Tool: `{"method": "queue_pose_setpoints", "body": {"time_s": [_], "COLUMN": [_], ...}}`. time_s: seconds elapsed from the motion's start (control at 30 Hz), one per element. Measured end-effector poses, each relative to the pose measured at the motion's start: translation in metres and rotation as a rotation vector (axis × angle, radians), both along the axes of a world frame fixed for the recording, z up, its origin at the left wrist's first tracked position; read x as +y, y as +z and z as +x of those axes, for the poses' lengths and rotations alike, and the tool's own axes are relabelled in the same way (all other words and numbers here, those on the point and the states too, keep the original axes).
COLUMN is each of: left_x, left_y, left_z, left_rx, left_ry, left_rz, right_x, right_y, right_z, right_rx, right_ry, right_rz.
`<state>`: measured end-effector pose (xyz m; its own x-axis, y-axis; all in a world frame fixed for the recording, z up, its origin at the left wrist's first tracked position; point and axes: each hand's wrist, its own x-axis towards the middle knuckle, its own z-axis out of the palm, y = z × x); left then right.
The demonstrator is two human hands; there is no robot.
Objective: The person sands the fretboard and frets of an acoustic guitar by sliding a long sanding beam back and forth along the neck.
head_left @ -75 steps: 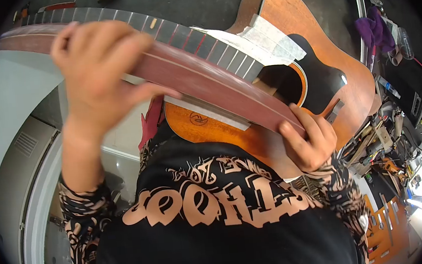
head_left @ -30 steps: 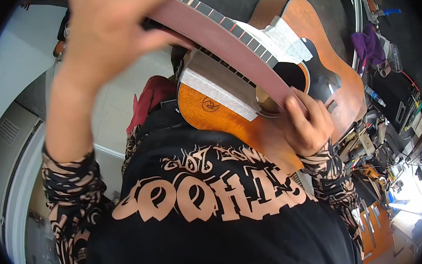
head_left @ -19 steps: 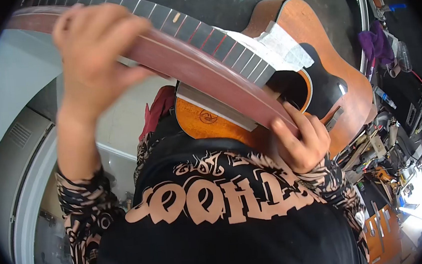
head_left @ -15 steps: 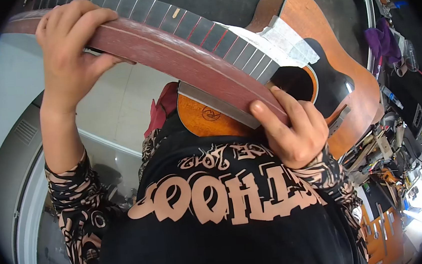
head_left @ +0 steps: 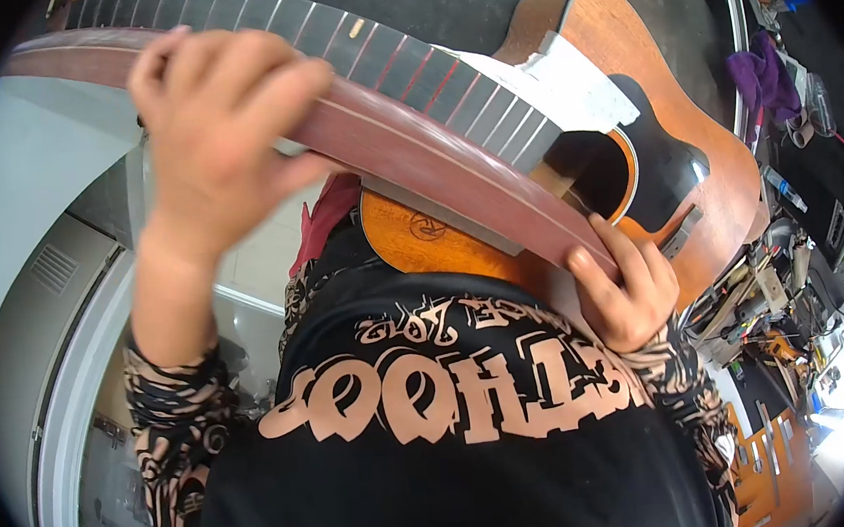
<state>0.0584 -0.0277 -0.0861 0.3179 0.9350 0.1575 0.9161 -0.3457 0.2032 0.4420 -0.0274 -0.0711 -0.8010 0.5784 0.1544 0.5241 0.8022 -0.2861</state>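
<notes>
Now, my half-closed left hand (head_left: 220,131) grips a reddish bar (head_left: 454,165) along the guitar's (head_left: 655,168) fretboard (head_left: 395,65); my right hand (head_left: 631,295) pinches the bar's end.

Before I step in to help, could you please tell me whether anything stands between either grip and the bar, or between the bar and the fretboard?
Nothing visible does: the left grip and right grip both hold the bar directly. No object shows between the bar and the fretboard, though the bar's underside is hidden.
</notes>
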Motion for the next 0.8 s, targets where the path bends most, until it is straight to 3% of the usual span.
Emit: {"method": "queue_pose_setpoints", "body": {"time_s": [0.23,0.4,0.57,0.8], "left_x": [0.018,0.001,0.023,0.013], "left_y": [-0.001,0.007,-0.005,0.002], "left_z": [-0.06,0.011,-0.058,0.008], "left_rx": [0.034,0.016,0.079,0.063], "left_ry": [-0.013,-0.006,-0.008,0.013], "left_rz": [0.052,-0.052,0.084,-0.024], "right_x": [0.019,0.014,0.031,0.019], "right_y": [-0.002,0.007,0.008,-0.007], "right_z": [-0.068,-0.004,-0.064,0.005], "right_rx": [0.007,-0.043,-0.01,0.02], "right_ry": [-0.002,0.015,0.027,0.028], "right_rz": [-0.006,-0.037,-0.134,0.027]}}
